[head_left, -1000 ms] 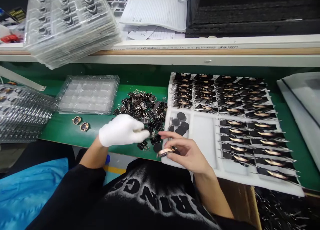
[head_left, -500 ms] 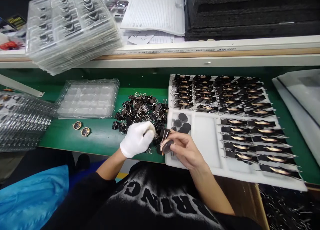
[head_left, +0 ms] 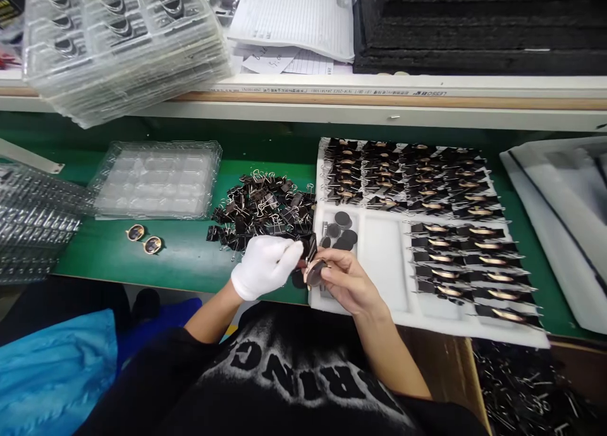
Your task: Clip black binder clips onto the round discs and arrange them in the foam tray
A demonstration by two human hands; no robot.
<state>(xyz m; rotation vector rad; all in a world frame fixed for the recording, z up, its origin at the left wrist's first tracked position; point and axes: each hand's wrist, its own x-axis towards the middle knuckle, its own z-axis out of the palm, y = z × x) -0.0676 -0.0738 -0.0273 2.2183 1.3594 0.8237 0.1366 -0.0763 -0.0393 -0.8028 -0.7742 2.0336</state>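
Note:
My left hand (head_left: pixel 265 264), in a white glove, is closed, its thumb and fingertips pinched at a black binder clip (head_left: pixel 309 246). The clip sits against the upper edge of a round gold-rimmed watch case (head_left: pixel 315 272) with a dark disc on its face. Bare fingers of my right hand (head_left: pixel 353 281) grip this case from the right. Just behind the gloved hand spreads a heap of black binder clips (head_left: pixel 265 202) with wire handles. Loose dark discs (head_left: pixel 344 220) lie in a white tray compartment beside my right hand.
The white foam tray (head_left: pixel 386 259) carries rows of clipped gold-rimmed cases (head_left: pixel 441 243). Two gold-rimmed round pieces (head_left: pixel 152 245) lie left on the green bench (head_left: pixel 190 253). Clear plastic trays (head_left: pixel 156 180) stand behind them. A shelf edge (head_left: pixel 303 114) crosses the back.
My left hand moved from over the clip heap rightward to the watch case. A binder clip came to the case's upper edge, and my right hand turned the case so its dark disc shows.

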